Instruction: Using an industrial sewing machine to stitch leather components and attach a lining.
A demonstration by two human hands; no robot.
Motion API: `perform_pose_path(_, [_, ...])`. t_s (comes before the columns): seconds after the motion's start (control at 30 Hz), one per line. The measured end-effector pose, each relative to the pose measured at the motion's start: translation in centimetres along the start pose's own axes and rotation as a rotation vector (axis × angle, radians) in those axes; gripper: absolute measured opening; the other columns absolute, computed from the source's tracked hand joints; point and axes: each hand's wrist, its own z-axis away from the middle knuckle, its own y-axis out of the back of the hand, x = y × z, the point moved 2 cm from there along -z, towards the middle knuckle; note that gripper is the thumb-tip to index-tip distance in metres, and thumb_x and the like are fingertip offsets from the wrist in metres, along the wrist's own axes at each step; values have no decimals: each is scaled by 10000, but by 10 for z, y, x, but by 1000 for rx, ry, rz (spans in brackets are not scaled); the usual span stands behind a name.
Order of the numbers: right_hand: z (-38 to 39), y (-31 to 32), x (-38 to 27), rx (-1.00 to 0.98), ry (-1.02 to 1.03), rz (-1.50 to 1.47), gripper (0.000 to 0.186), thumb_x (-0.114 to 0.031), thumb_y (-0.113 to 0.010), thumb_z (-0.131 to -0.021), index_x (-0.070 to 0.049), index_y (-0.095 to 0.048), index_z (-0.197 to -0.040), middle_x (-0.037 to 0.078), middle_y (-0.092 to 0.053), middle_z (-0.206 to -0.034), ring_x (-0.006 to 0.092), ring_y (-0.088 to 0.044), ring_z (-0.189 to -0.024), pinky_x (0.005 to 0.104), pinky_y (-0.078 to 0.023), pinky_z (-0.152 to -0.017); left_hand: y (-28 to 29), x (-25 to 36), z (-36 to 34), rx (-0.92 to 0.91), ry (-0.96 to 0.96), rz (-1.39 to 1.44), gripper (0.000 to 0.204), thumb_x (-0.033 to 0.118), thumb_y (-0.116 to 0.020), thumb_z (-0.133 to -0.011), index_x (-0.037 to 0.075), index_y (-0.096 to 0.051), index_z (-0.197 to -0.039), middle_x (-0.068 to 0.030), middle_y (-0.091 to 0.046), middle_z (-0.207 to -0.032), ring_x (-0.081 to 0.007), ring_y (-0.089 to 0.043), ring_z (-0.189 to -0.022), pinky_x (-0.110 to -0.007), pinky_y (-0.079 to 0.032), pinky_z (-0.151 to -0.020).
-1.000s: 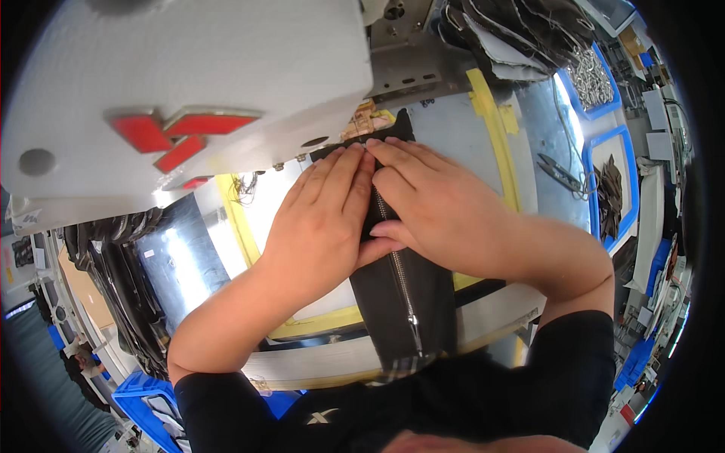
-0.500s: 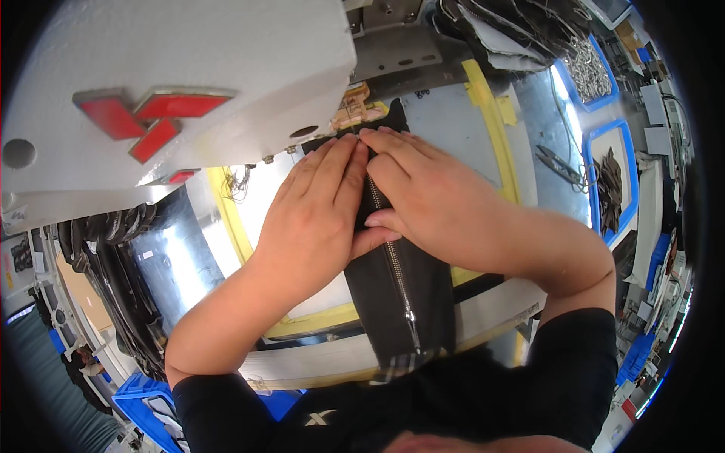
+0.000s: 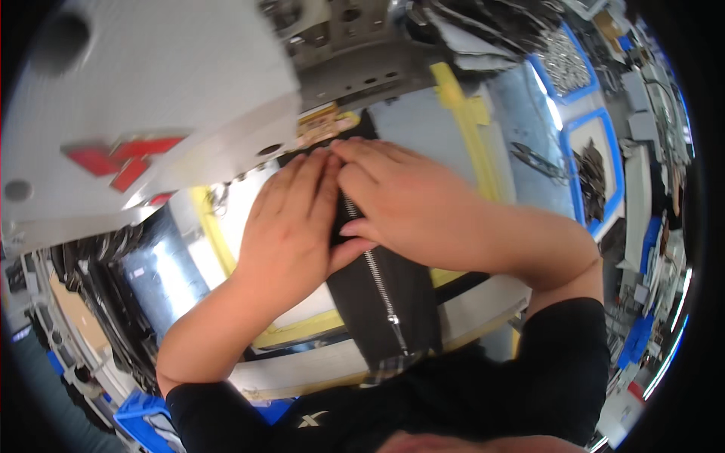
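Observation:
A black fabric piece (image 3: 411,302) lies lengthwise in front of me on the machine bed, with a silver metal zipper (image 3: 379,283) down its middle. The zipper's slider (image 3: 393,321) is at the near end. Flat on the cloth left of the zipper rests my left hand (image 3: 291,226), fingers stretched forward and thumb angled toward the teeth. My right hand (image 3: 411,200) lies on the right side, fingers extended and lightly bent, its thumb close to the left one. Both sets of fingertips are near a brass-coloured plate (image 3: 321,124) on the machine; the cloth beneath the palms is hidden.
A large white machine head (image 3: 189,90) with a red emblem overhangs the left. Yellow tape strips (image 3: 468,136) border the work surface. At right are thread snips (image 3: 536,160) and blue trays (image 3: 615,170) of small parts. Dark garment pieces (image 3: 113,294) hang at left.
The whole view has shifted and tilted a little, with some blur. Both hands keep nearly the same pose on the black fabric near the brass-coloured plate.

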Motion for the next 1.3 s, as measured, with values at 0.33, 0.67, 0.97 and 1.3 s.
perform_pose_path(0.33, [46, 63, 37, -50, -361, -25, 399, -310, -747, -942, 25, -677, -1147, 205, -701, -1197, 386, -680, -1077, 445, -550, -940, 2, -3, 16, -65, 68, -198, 986, 579, -790, -821, 62, -459, -1593, -271, -445, -1602, -484, -439, -1448, -575, -340, -1197])
perform_pose_path(0.67, [298, 130, 215, 61, -1292, 507, 515, -471, -732, -918, 38, -770, -851, 295, -729, -854, 453, -738, -857, 542, -550, -782, 2, -2, 15, 67, 177, -134, 829, 585, -763, -873, 36, -573, -1464, -359, -497, -1464, -533, -512, -1316, -586, -406, -1123])
perform_pose_path(0.97, [288, 124, 216, 106, -1386, 549, 418, -399, -773, -893, -10, -782, -1046, 205, -785, -1003, 366, -761, -979, 449, -577, -888, 1, -5, 21, 124, 185, 3, 741, 454, -846, -857, -24, -643, -1385, -232, -574, -1355, -400, -581, -1222, -512, -457, -1071])
perform_pose_path(1.3, [102, 90, 74, 404, -734, 76, 348, -190, -815, -864, -24, -762, -1164, 130, -792, -1033, 238, -763, -945, 376, -575, -871, 5, -7, 20, 135, 190, 13, 685, 358, -828, -861, -58, -634, -1369, -193, -591, -1423, -368, -544, -1307, -495, -423, -1063])
